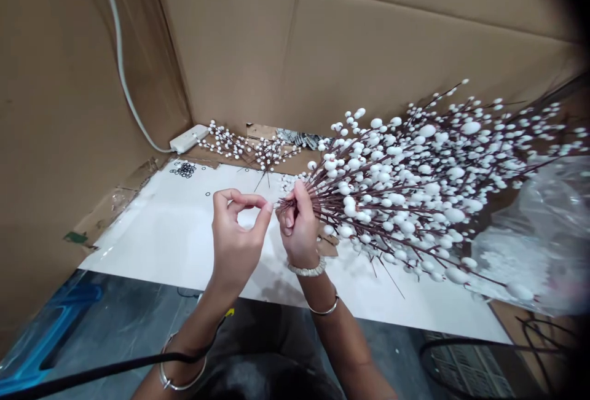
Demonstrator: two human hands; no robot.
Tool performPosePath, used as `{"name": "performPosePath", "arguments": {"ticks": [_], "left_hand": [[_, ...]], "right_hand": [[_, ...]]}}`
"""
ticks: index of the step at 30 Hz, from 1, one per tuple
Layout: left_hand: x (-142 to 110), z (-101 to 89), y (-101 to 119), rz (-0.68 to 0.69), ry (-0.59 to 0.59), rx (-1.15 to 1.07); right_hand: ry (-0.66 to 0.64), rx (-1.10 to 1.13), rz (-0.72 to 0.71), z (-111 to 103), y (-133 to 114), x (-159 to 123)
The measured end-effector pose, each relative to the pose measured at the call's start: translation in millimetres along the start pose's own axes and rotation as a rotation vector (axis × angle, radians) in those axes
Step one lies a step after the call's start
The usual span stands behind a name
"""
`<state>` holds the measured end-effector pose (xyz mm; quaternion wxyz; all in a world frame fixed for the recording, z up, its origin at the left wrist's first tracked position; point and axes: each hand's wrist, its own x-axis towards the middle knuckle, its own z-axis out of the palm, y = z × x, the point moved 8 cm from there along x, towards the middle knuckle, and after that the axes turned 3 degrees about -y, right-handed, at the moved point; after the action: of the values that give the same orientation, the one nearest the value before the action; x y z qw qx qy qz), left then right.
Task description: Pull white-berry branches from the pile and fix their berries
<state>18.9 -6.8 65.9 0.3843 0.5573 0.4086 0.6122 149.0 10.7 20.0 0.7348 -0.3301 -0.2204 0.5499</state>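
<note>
My right hand [297, 222] grips the dark stem ends of a large bundle of artificial pussy willow branches [396, 185], whose white buds fan out to the right. My left hand [237, 243] is beside it, just left of the stem ends. Its thumb and index fingertips meet in a pinch, with nothing visible between them. Beyond the hands, a smaller bunch of budded branches [251, 151] lies at the back of a white sheet [161, 237]. Several small black rubber rings [185, 169] lie in a heap near the sheet's far left corner.
Cardboard walls [369, 50] rise behind and left of the sheet. A white plug box [188, 139] with a white cable [120, 62] sits at the back. A clear plastic bag [525, 246] lies at right. A black cord [115, 366] crosses the lower left.
</note>
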Motion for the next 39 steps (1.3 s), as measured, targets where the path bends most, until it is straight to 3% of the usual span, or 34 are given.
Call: {"name": "performPosePath", "arguments": {"ticks": [9, 13, 20, 27, 33, 39], "left_hand": [[1, -1.0, -19, -0.032, 0.038, -0.13], [3, -3.1, -12, 0.036, 0.08, -0.146], [6, -4.4, 4, 0.149, 0.033, -0.084], [3, -2.6, -5, 0.03, -0.046, -0.061], [6, -1.0, -9, -0.137, -0.203, -0.123], [11, -3.5, -5, -0.14, -0.247, -0.137]], "right_hand": [[-0.063, 0.073, 0.118, 9, 12, 0], [-0.103, 0.062, 0.128, 13, 14, -5], [-0.185, 0.015, 0.143, 21, 10, -11], [-0.218, 0.037, 0.092, 19, 8, -4], [-0.227, 0.001, 0.044, 16, 4, 0], [-0.232, -0.016, 0.025, 18, 0, 0]]}}
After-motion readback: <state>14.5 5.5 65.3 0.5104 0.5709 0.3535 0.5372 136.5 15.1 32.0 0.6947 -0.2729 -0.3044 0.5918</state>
